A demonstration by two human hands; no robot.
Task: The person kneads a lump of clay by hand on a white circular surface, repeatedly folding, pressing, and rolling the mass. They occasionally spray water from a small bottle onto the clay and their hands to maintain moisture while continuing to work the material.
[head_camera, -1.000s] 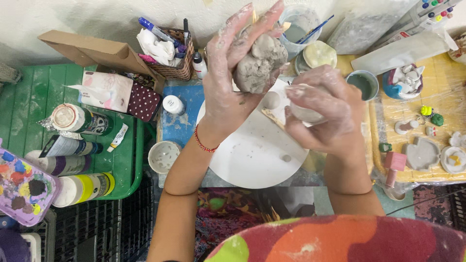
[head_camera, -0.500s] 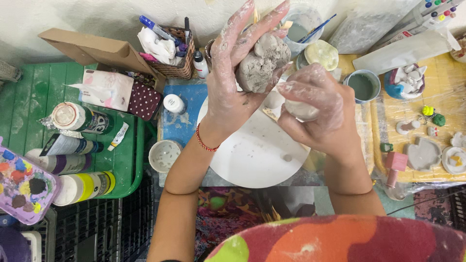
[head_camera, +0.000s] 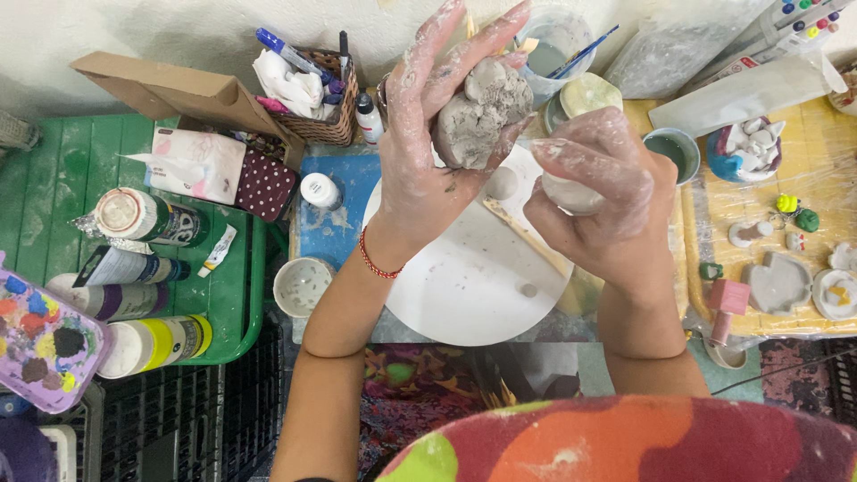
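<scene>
My left hand (head_camera: 428, 134), smeared with clay, holds a large grey lump of clay (head_camera: 480, 112) up above the round white board (head_camera: 464, 277). My right hand (head_camera: 607, 196) is closed around a smaller pale ball of clay (head_camera: 571, 192) just right of the lump, the two pieces apart. On the board lie a small clay ball (head_camera: 501, 183), a thin wooden stick (head_camera: 527, 236) and a tiny clay pellet (head_camera: 528, 290). A red cord bracelet circles my left wrist.
A green tray (head_camera: 241, 295) at left holds several paint bottles (head_camera: 147, 219). A paint palette (head_camera: 45, 335) sits at far left. A wicker basket (head_camera: 335, 116) of pens, a small white bowl (head_camera: 302, 286), a water cup with brushes (head_camera: 553, 54) and small clay figures (head_camera: 777, 281) on a yellow surface surround the board.
My right hand has drawn slightly away to the right from the big lump, carrying the small clay piece. My left hand keeps the lump raised.
</scene>
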